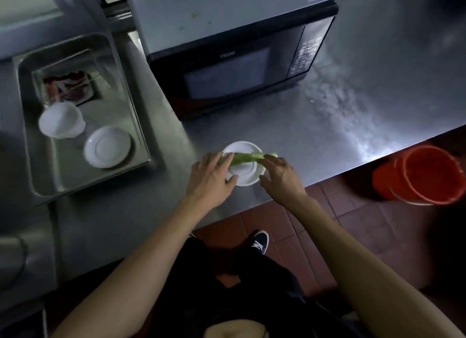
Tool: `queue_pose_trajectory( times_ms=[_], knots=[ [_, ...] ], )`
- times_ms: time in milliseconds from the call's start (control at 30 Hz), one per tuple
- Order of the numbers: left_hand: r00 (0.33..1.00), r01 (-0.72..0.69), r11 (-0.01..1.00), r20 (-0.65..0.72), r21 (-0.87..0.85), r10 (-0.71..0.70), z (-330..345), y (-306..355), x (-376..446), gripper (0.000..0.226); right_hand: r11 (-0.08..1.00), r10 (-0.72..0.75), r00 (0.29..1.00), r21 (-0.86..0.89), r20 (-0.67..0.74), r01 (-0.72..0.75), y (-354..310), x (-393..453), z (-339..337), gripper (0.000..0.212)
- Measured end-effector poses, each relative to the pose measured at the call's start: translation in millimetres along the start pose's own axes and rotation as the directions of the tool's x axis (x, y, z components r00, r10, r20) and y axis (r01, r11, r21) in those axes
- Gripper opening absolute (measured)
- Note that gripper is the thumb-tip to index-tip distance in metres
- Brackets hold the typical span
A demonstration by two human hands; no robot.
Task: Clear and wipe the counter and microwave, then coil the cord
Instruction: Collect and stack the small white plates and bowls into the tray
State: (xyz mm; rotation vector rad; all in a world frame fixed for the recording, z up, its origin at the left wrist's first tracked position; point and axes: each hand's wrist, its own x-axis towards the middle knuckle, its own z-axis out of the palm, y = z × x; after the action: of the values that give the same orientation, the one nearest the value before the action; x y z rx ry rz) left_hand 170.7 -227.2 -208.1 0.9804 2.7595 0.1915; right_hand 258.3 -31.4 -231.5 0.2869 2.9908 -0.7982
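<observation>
Nearest the camera, two bare forearms reached up from 6 o'clock to a small white dish (243, 172) on the steel tabletop (327, 136), close to its front edge; the left hand (210, 175) lay at the dish's 9 o'clock side with fingers spread and fairly straight, thumb touching the rim; the right hand (280, 175) lay at its 3 o'clock side, fingers loosely extended, fingertips touching the end of a green vegetable stalk (248, 157) lying across the dish's far rim; whether either hand actually gripped the stalk could not be told. At 12 o'clock from the dish stood a black microwave (234, 50), door closed. At 9 o'clock a steel sink (136, 116) held a white saucer (107, 146), an overturned white cup (61, 119) and a red wrapper (68, 85). At 3 o'clock an orange bucket (418, 174) stood on the tiled floor (353, 219).
</observation>
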Motion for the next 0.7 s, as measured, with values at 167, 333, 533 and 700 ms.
queue_pose_trajectory(
  times_ms=[167, 333, 533, 700],
  knots=[
    [0.997, 0.075, 0.997, 0.018, -0.036, -0.075, 8, 9, -7, 0.056, 0.995, -0.046, 0.998, -0.088, 0.046, 0.050, 0, 22, 4, 0.047],
    [0.993, 0.110, 0.992, 0.048, -0.057, -0.107, 18, -4, -3, 0.057, 0.987, -0.065, 0.994, -0.144, 0.092, 0.078, -5, 49, 19, 0.049],
    [0.994, 0.081, 0.993, 0.078, -0.085, -0.075, 25, -17, 14, 0.060, 0.960, -0.072, 0.991, -0.262, 0.113, 0.100, -4, 58, 29, 0.040],
    [0.992, 0.102, 0.988, 0.084, -0.117, -0.092, 31, -25, 25, 0.065, 0.959, -0.086, 0.991, -0.262, 0.105, 0.111, 0, 67, 37, 0.042]
  ],
)
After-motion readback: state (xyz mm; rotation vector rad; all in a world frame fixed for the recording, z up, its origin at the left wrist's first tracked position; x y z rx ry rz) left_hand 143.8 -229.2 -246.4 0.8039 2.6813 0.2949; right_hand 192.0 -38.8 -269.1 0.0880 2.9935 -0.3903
